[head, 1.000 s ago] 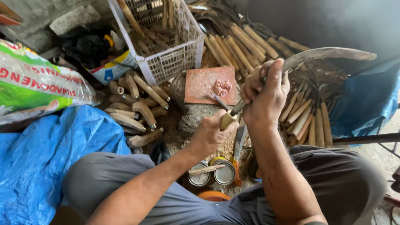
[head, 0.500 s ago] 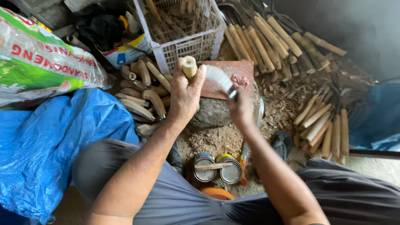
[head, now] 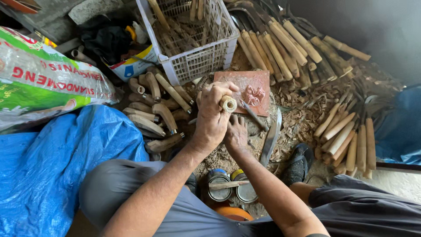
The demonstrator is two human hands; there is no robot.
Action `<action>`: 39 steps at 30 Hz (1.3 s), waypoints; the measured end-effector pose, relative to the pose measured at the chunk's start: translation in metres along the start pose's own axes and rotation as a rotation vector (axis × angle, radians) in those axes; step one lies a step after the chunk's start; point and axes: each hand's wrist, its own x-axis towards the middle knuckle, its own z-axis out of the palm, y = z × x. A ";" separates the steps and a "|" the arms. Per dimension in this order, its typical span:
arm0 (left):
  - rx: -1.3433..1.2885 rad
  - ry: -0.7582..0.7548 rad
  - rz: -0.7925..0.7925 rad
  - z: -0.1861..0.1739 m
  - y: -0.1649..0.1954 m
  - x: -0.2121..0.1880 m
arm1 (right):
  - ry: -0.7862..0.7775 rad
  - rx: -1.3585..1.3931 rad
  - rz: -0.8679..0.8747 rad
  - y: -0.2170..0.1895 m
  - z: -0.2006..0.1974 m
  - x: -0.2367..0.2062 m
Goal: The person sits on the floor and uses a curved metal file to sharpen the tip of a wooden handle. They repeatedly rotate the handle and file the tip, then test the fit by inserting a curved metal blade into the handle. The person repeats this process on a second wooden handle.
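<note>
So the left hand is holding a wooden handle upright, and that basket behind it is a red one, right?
Not quite: the basket is white, as the head view shows. The rest holds: the left hand holds a wooden handle upright.

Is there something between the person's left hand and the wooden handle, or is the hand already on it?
Nothing visible stands between them. The left hand is closed around the wooden handle, whose ringed end sticks out of the fist. The right hand sits just below it, and the blade lies apart on the shavings to the side.
</note>
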 end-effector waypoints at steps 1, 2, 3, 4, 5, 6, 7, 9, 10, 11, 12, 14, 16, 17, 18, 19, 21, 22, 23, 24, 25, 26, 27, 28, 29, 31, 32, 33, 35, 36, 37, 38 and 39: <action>-0.019 -0.007 -0.017 0.001 0.001 0.000 | 0.020 0.015 0.002 0.002 0.001 0.000; -0.037 -0.013 -0.033 0.001 0.001 0.000 | 0.051 0.014 -0.006 0.004 0.002 0.000; -0.056 -0.018 -0.051 0.002 0.001 0.000 | 0.079 0.013 -0.014 0.006 0.001 -0.001; -0.074 -0.009 -0.049 0.004 0.001 0.000 | 0.106 0.012 -0.019 0.008 0.000 -0.001; -0.093 -0.001 -0.043 0.005 0.000 -0.001 | 0.165 0.073 -0.040 0.011 -0.002 -0.001; -0.114 0.005 -0.036 0.006 -0.001 -0.001 | 0.225 0.133 -0.059 0.014 -0.005 0.000; -0.140 0.004 -0.066 0.008 -0.002 -0.002 | 0.279 0.193 -0.075 0.017 -0.008 -0.001; -0.195 0.006 -0.135 0.011 -0.003 -0.005 | 0.156 0.189 -0.067 0.023 -0.014 0.000; -0.180 0.013 -0.129 0.012 -0.004 -0.006 | 0.103 0.189 -0.067 0.025 -0.015 -0.001; -0.167 0.017 -0.120 0.013 -0.005 -0.007 | 0.070 0.158 -0.168 0.026 -0.016 -0.004; -0.153 0.020 -0.110 0.014 -0.005 -0.008 | 0.039 0.127 -0.268 0.027 -0.015 -0.007; -0.193 0.023 -0.112 0.015 -0.005 -0.010 | 0.003 0.124 -0.352 0.027 -0.012 -0.013; -0.219 0.019 -0.128 0.014 -0.004 -0.012 | -0.037 0.193 -0.302 0.025 -0.008 -0.020; -0.228 0.011 -0.135 0.013 -0.004 -0.012 | -0.039 0.194 -0.253 0.024 -0.006 -0.022; -0.233 0.010 -0.138 0.012 -0.003 -0.012 | -0.038 0.196 -0.212 0.024 -0.005 -0.020; -0.220 0.022 -0.119 0.012 -0.003 -0.012 | -0.035 0.196 -0.173 0.024 -0.004 -0.016; -0.206 0.029 -0.084 0.010 -0.002 -0.012 | 0.012 0.285 -0.149 0.027 -0.006 -0.008; -0.208 0.024 -0.074 0.010 -0.001 -0.011 | 0.039 0.329 -0.137 0.028 -0.009 -0.003; -0.208 0.023 -0.066 0.009 -0.001 -0.011 | 0.018 0.359 -0.093 0.029 -0.012 0.002; -0.208 0.026 -0.065 0.009 0.000 -0.011 | -0.010 0.388 -0.049 0.030 -0.014 0.003; -0.212 0.031 -0.064 0.010 0.001 -0.012 | -0.040 0.416 -0.003 0.030 -0.016 0.004; -0.217 0.035 -0.055 0.010 0.001 -0.012 | -0.005 0.343 -0.021 0.031 -0.016 0.003; -0.222 0.041 -0.040 0.011 0.001 -0.012 | 0.035 0.269 -0.041 0.029 -0.018 0.000; -0.195 0.036 -0.042 0.012 0.001 -0.012 | 0.070 0.197 -0.065 0.028 -0.018 -0.002; -0.167 0.032 -0.054 0.012 0.001 -0.013 | 0.090 0.136 -0.079 0.027 -0.018 -0.004; -0.152 0.012 -0.113 0.014 0.000 -0.016 | 0.119 0.019 -0.094 0.024 -0.017 -0.010; -0.169 -0.001 -0.150 0.015 -0.002 -0.018 | 0.162 0.079 -0.098 0.024 -0.016 -0.012; -0.188 -0.013 -0.182 0.016 -0.003 -0.019 | 0.212 0.137 -0.103 0.026 -0.015 -0.013; -0.228 -0.027 -0.183 0.020 -0.007 -0.022 | 0.303 0.196 -0.048 0.035 -0.016 -0.011; -0.251 -0.036 -0.196 0.023 -0.010 -0.023 | 0.330 0.198 0.019 0.042 -0.019 -0.011; -0.311 -0.030 -0.253 0.026 -0.013 -0.025 | 0.350 0.200 0.087 0.050 -0.022 -0.012; -0.366 -0.018 -0.304 0.029 -0.016 -0.025 | 0.319 0.121 0.187 0.058 -0.025 -0.010; -0.420 -0.004 -0.344 0.033 -0.019 -0.026 | 0.295 0.043 0.281 0.065 -0.029 -0.008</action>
